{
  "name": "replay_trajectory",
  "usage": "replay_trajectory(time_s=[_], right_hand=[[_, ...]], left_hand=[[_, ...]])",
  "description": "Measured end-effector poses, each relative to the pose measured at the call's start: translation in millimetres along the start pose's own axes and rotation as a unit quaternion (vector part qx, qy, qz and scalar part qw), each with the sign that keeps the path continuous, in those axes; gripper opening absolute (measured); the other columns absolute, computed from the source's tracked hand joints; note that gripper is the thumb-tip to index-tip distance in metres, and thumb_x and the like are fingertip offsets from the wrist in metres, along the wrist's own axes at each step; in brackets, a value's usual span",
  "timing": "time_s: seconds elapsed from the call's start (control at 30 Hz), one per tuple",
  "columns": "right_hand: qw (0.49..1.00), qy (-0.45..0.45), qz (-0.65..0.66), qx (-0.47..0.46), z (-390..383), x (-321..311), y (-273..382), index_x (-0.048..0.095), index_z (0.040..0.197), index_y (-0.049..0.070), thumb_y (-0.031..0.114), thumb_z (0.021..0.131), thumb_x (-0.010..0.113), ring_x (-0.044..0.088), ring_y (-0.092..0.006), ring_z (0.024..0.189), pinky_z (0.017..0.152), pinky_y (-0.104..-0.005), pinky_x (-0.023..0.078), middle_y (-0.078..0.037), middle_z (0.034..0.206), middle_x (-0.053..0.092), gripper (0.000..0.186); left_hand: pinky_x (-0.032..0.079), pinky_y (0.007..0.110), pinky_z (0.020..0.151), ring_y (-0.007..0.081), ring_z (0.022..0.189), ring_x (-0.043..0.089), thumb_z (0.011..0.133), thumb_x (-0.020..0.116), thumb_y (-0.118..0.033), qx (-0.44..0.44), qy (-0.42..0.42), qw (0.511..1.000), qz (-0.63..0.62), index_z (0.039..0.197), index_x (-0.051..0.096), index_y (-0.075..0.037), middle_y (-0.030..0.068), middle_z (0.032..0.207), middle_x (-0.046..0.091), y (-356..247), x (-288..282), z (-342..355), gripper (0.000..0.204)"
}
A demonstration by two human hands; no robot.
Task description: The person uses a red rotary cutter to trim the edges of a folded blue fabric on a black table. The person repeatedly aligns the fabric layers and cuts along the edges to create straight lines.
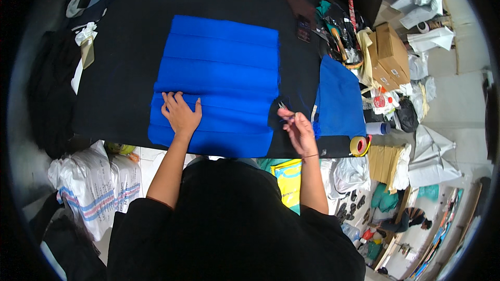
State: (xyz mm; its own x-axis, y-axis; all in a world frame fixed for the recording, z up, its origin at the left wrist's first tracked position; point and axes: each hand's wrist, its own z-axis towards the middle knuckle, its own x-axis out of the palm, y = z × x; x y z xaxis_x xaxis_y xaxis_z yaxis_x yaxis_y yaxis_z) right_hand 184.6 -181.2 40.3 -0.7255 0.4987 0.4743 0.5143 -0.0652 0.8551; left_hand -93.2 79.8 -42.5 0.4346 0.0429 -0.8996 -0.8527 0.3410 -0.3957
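Note:
A bright blue piece of cloth [219,73] with several crosswise folds or seams lies spread on the black table [120,80]. My left hand [181,115] rests on its lower left part, palm down and fingers apart. Just past the cloth's right edge, my right hand [302,134] is closed around small thread snips [282,106]. Their pointed blades stick out toward the cloth, and the fingers hide most of the handle. Loose blue threads lie on the table near the blades. Another blue cloth [341,99] lies to the right of my right hand.
At the table's right edge sit a tape roll [358,146], a thread cone [377,128] and a basket of tools [344,47]. A dark phone [303,28] lies farther back. Cardboard boxes [388,54] stand beyond. White sacks [91,187] stand at lower left.

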Motion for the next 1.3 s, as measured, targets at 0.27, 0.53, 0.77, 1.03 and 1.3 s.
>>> replay_trajectory(time_s=[0.27,0.53,0.77,1.03,1.3], right_hand=[[0.812,-0.170,-0.559,-0.005,-33,-153,59,0.072,0.099,0.002,0.030,0.102,0.073,0.062,-0.0183,0.069,0.060,-0.0357,0.050,-0.005,0.094,0.068,0.028],[0.810,0.177,-0.548,-0.107,3,-34,63,0.069,0.091,0.000,0.016,0.097,0.076,0.059,-0.0328,0.129,0.112,-0.0431,0.044,-0.019,0.140,0.061,0.018],[0.943,0.045,-0.273,0.185,14,-76,26,0.063,0.092,0.007,0.027,0.110,0.062,0.054,-0.0074,0.069,0.061,-0.0235,0.042,0.002,0.080,0.058,0.027],[0.594,0.209,-0.775,-0.047,0,-88,78,0.079,0.095,0.002,0.021,0.086,0.085,0.064,-0.0395,0.107,0.091,-0.0473,0.054,-0.021,0.119,0.063,0.022],[0.932,0.152,-0.237,0.228,40,-67,32,0.065,0.104,0.004,0.023,0.110,0.061,0.067,-0.0132,0.091,0.077,-0.0293,0.053,-0.002,0.094,0.069,0.020]], left_hand=[[0.029,0.055,0.115,0.0456,0.150,0.036,0.087,0.078,-0.047,0.004,-0.030,0.999,0.021,0.133,0.058,0.000,0.0248,0.143,0.052,-3,0,2,0.069],[0.015,0.062,0.124,0.0419,0.159,0.021,0.093,0.066,-0.061,-0.131,0.004,0.987,0.091,0.151,0.052,-0.007,0.0228,0.162,0.040,-23,-8,-14,0.080],[-0.003,0.065,0.127,0.0380,0.165,-0.001,0.095,0.051,-0.074,-0.212,0.015,0.970,0.119,0.163,0.042,-0.012,0.0205,0.175,0.020,-39,4,-24,0.093],[-0.005,0.066,0.127,0.0388,0.164,0.001,0.096,0.049,-0.073,-0.220,0.045,0.966,0.129,0.165,0.039,-0.014,0.0195,0.175,0.020,-45,-1,-27,0.091],[-0.005,0.066,0.128,0.0367,0.165,0.000,0.098,0.046,-0.071,-0.228,0.056,0.959,0.158,0.167,0.035,-0.017,0.0169,0.176,0.020,-40,4,-27,0.088]])
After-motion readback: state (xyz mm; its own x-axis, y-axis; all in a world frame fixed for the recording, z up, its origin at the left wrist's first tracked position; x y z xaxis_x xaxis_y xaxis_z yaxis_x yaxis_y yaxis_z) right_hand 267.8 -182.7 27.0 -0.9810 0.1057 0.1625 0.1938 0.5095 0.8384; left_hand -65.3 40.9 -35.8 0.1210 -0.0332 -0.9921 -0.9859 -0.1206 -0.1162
